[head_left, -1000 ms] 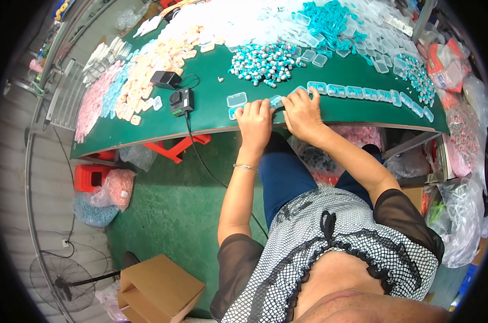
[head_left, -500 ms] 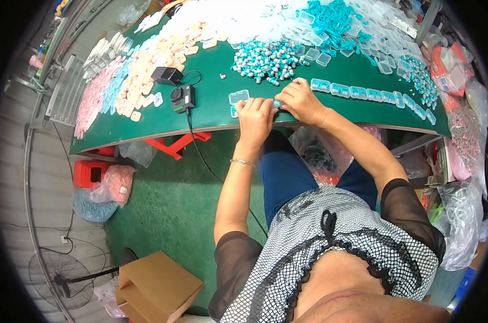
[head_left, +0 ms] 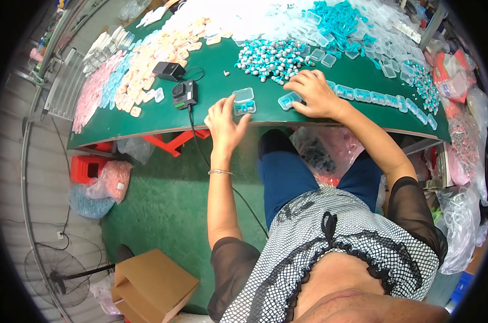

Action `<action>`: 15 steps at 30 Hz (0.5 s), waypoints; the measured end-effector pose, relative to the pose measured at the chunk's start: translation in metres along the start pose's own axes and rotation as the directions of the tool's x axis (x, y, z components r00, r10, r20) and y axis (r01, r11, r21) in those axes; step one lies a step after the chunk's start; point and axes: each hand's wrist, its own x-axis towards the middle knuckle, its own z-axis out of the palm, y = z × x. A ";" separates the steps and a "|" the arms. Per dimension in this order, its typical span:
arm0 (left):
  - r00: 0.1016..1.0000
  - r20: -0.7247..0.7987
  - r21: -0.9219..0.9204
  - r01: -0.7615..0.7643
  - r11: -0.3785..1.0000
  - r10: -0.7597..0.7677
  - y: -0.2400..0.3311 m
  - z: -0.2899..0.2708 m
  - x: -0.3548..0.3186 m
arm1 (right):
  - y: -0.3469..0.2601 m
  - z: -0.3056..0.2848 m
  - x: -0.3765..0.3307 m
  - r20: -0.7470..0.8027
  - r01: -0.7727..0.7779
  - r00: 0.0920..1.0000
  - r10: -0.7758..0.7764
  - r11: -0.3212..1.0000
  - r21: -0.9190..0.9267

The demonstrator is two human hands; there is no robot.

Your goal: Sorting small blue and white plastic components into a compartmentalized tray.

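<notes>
My right hand has its thumb and fingers around a small clear plastic case with teal pieces inside. That case rests on the green table and looks closed. My left hand is empty, its thumb and fingers spread beside an open clear case. The open case's lid stands away from me, and teal and pale pieces lie in its base. Past my right hand, a row of filled clear cases curves off to the right. A heap of small teal-and-grey capsule-shaped pieces lies beyond both hands.
On the green table lie a black camera-like device with a cable, a black box, peach cases, teal sticks and many clear cases. Below stand a cardboard box and a red stool.
My hands have come apart: the left moved left, off the clear cases, and opened. My right hand moved slightly right with the closed case. The open case is now uncovered.
</notes>
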 end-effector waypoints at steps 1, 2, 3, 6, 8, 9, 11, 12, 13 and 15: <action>1.000 0.000 0.003 0.000 1.000 0.000 -0.005 0.000 0.000 | -0.001 0.001 0.009 0.017 -0.048 0.999 0.047 0.998 0.037; 0.998 0.056 -0.034 0.011 0.999 -0.009 -0.010 0.001 0.000 | -0.003 0.007 0.020 0.057 -0.067 0.996 0.064 0.996 0.052; 0.994 0.112 -0.070 0.023 0.997 -0.015 -0.013 0.002 0.001 | -0.004 0.020 0.032 0.054 -0.067 0.996 0.065 0.996 0.052; 0.993 0.106 -0.129 0.063 0.990 -0.050 -0.018 0.009 -0.001 | -0.017 0.061 0.063 0.126 -0.107 0.987 0.095 0.991 0.086; 0.996 0.079 -0.144 0.054 0.988 -0.043 -0.022 0.013 -0.002 | -0.029 0.076 0.077 0.219 -0.229 0.951 0.220 0.973 0.017; 0.996 0.078 -0.140 0.056 0.989 -0.045 -0.019 0.012 -0.001 | -0.031 0.077 0.081 0.219 -0.226 0.952 0.216 0.974 0.020; 0.980 0.141 -0.205 0.165 0.965 -0.137 -0.015 0.010 -0.001 | -0.033 0.080 0.086 0.282 -0.325 0.916 0.285 0.940 0.107; 0.975 0.166 -0.246 0.185 0.951 -0.147 -0.013 0.009 0.002 | -0.029 0.075 0.087 0.267 -0.332 0.926 0.266 0.910 0.246; 0.974 0.169 -0.248 0.190 0.950 -0.151 -0.011 0.007 0.002 | -0.027 0.075 0.085 0.273 -0.334 0.925 0.265 0.910 0.246; 0.990 0.047 -0.292 0.144 0.946 -0.136 -0.006 0.006 0.000 | -0.027 0.075 0.080 0.167 -0.223 0.973 0.160 0.844 0.488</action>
